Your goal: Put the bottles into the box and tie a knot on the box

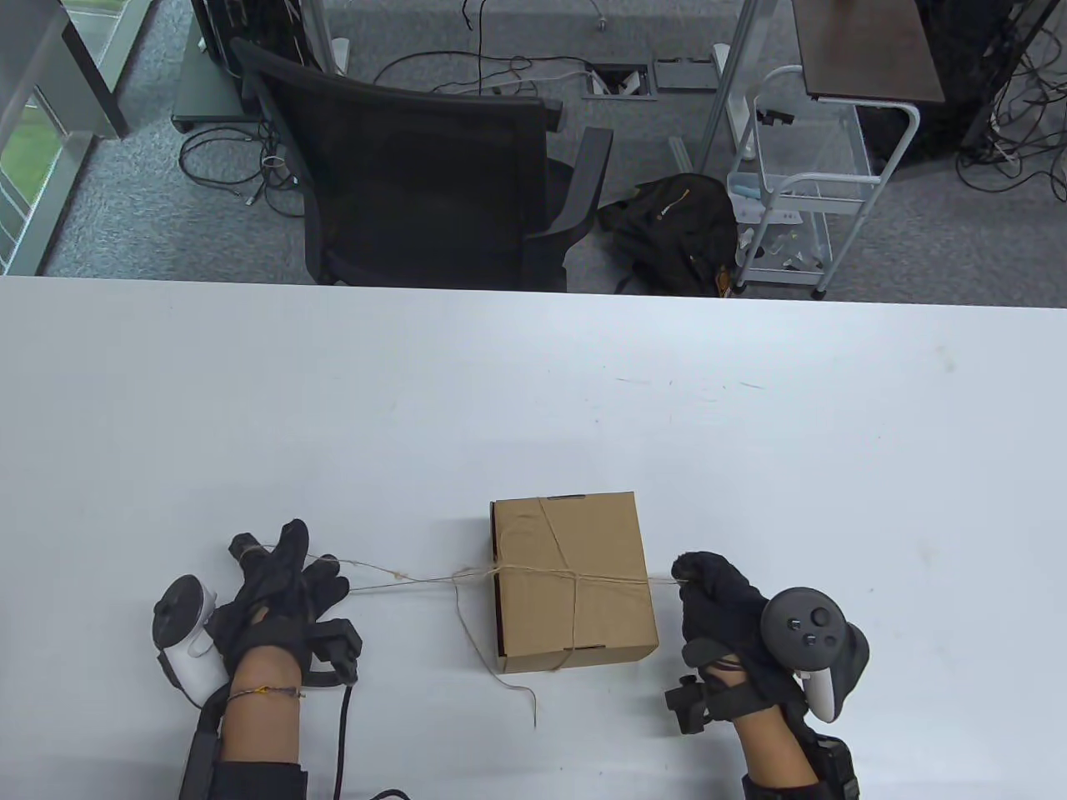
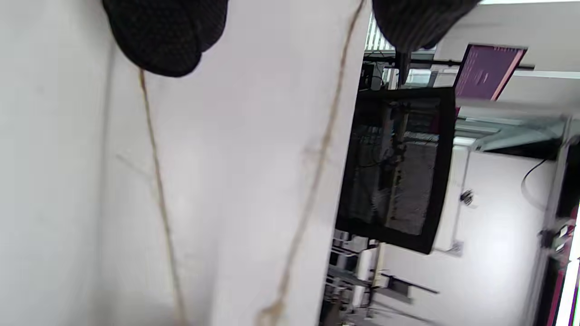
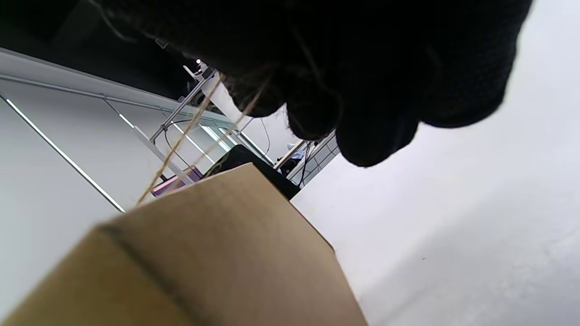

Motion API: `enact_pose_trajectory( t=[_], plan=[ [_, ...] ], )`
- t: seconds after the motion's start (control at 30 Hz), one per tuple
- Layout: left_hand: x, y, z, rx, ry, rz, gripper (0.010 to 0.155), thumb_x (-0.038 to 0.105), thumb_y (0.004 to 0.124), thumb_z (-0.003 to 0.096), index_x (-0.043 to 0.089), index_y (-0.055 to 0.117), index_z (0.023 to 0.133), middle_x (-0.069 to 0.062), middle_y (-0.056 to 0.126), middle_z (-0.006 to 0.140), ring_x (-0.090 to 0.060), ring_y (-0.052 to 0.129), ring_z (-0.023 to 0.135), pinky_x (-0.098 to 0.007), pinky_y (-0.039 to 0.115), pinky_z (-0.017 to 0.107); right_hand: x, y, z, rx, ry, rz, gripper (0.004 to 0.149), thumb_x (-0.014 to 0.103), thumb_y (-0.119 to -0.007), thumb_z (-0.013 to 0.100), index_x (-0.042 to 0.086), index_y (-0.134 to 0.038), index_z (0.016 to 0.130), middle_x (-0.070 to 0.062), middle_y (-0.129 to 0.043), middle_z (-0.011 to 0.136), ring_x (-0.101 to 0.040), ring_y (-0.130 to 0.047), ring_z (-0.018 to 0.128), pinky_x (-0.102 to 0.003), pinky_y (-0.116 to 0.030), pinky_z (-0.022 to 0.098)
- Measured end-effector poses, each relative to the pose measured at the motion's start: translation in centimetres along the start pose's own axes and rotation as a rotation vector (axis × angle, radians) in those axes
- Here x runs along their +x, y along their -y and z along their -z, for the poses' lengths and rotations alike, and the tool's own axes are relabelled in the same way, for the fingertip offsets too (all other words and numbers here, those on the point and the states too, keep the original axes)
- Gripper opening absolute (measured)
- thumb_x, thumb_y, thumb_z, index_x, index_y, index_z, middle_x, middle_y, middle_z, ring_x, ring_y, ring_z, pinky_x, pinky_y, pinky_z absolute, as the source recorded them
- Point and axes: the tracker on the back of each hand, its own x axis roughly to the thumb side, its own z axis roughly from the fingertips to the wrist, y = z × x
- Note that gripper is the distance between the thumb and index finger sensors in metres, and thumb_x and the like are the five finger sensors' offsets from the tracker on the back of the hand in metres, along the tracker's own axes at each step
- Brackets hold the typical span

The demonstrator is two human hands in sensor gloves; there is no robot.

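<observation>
A closed brown cardboard box [image 1: 600,542] sits on the white table [image 1: 533,400] near the front, between my hands. No bottles are in view. Thin brown twine [image 1: 400,575] is wrapped crosswise over the box's top and stretches taut to both sides. My left hand [image 1: 275,560], left of the box, holds one end, the twine looped over its spread fingers [image 2: 163,36], and two strands [image 2: 158,190] run down from them. My right hand [image 1: 696,579], just right of the box, is curled and pinches the other end [image 3: 181,140] beside the box's edge [image 3: 217,253]. A loose tail [image 1: 500,675] trails toward the front.
A black office chair [image 1: 417,183] stands behind the table's far edge, with a dark bag [image 1: 675,225] and a white wire cart [image 1: 800,183] on the floor to its right. A black cable [image 1: 342,733] runs from my left wrist off the front edge.
</observation>
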Motion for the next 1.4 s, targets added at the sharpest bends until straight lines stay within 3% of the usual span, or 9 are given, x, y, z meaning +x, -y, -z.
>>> enact_pose_trajectory(
  t=[0.17,0.27,0.43,0.57,0.73,0.87,0.97,1.17,1.4],
  plan=[
    [2.9,4.0,-1.4,-0.108,0.208,0.497,0.088,0.056,0.076,0.0562,0.002,0.044,0.118,-0.041,0.028,0.119,-0.068,0.04,0.102,-0.068,0.054,0.07,1.0,-0.2,-0.2,-0.024,0.055,-0.126,0.053,0.018,-0.082,0.046,0.008,-0.073,0.097,-0.025,-0.082,0.086,-0.045,-0.091,0.065,-0.059,-0.079,0.047],
    [3.4,7.0,-2.6,-0.15,0.318,0.642,0.082,0.054,0.079,0.0541,0.005,0.055,0.115,-0.038,0.034,0.121,-0.068,0.04,0.103,-0.072,0.049,0.07,1.9,-0.8,-0.3,0.004,0.194,-0.172,0.061,0.014,-0.085,0.044,0.018,-0.068,0.102,-0.03,-0.057,0.104,-0.057,-0.063,0.085,-0.068,-0.062,0.059],
    [3.4,10.3,-4.3,-0.253,0.49,0.698,0.092,0.055,0.079,0.0536,0.008,0.035,0.12,-0.037,0.031,0.122,-0.067,0.04,0.104,-0.073,0.049,0.07,3.5,-1.2,-0.8,0.022,0.439,-0.12,0.057,0.015,-0.086,0.043,0.022,-0.072,0.097,-0.027,-0.047,0.109,-0.058,-0.054,0.09,-0.069,-0.06,0.061],
    [3.3,12.0,-5.3,-0.31,0.607,0.663,0.087,0.053,0.072,0.0553,0.015,0.029,0.12,-0.034,0.037,0.123,-0.065,0.048,0.105,-0.072,0.054,0.07,2.9,-2.6,-0.4,0.168,0.376,-0.024,0.065,0.029,-0.086,0.047,0.019,-0.062,0.107,-0.029,-0.052,0.109,-0.061,-0.063,0.086,-0.069,-0.065,0.058],
    [2.8,13.9,-6.0,-0.398,0.627,0.711,0.094,0.056,0.08,0.0525,0.021,0.024,0.12,-0.035,0.052,0.12,-0.057,0.077,0.096,-0.065,0.07,0.066,2.8,-2.7,-0.4,0.09,0.291,-0.021,0.055,0.021,-0.091,0.043,0.009,-0.078,0.095,-0.023,-0.085,0.083,-0.038,-0.098,0.06,-0.05,-0.089,0.043],
    [3.2,14.1,-6.5,-0.33,0.659,0.831,0.094,0.053,0.084,0.0507,0.021,0.029,0.12,-0.034,0.06,0.117,-0.053,0.089,0.088,-0.06,0.079,0.062,3.5,-2.9,-0.8,0.161,0.326,-0.054,0.04,0.024,-0.093,0.041,0.013,-0.092,0.08,-0.014,-0.096,0.062,-0.025,-0.104,0.042,-0.043,-0.093,0.031],
    [3.2,13.7,-6.7,-0.263,0.658,0.81,0.087,0.05,0.085,0.0504,0.021,0.042,0.119,-0.029,0.072,0.112,-0.048,0.097,0.079,-0.057,0.083,0.057,3.2,-2.2,-0.8,0.14,0.284,-0.03,0.037,0.024,-0.089,0.042,0.014,-0.094,0.078,-0.014,-0.096,0.063,-0.026,-0.102,0.044,-0.045,-0.091,0.034],
    [3.3,13.4,-6.6,-0.217,0.59,0.843,0.084,0.052,0.085,0.0507,0.017,0.049,0.118,-0.026,0.082,0.105,-0.042,0.105,0.066,-0.052,0.089,0.049,0.4,-0.8,0.0,0.242,0.097,0.474,0.038,0.022,-0.08,0.047,0.012,-0.085,0.083,-0.025,-0.08,0.092,-0.052,-0.081,0.077,-0.062,-0.078,0.05],
    [3.3,13.7,-7.2,-0.167,0.574,0.9,0.084,0.055,0.083,0.0512,0.017,0.05,0.118,-0.028,0.079,0.108,-0.037,0.109,0.052,-0.046,0.093,0.04,-0.8,-1.8,0.2,0.365,0.009,0.897,0.04,0.024,-0.077,0.05,0.013,-0.078,0.088,-0.009,-0.101,0.063,-0.033,-0.101,0.056,-0.051,-0.088,0.043]
  ],
)
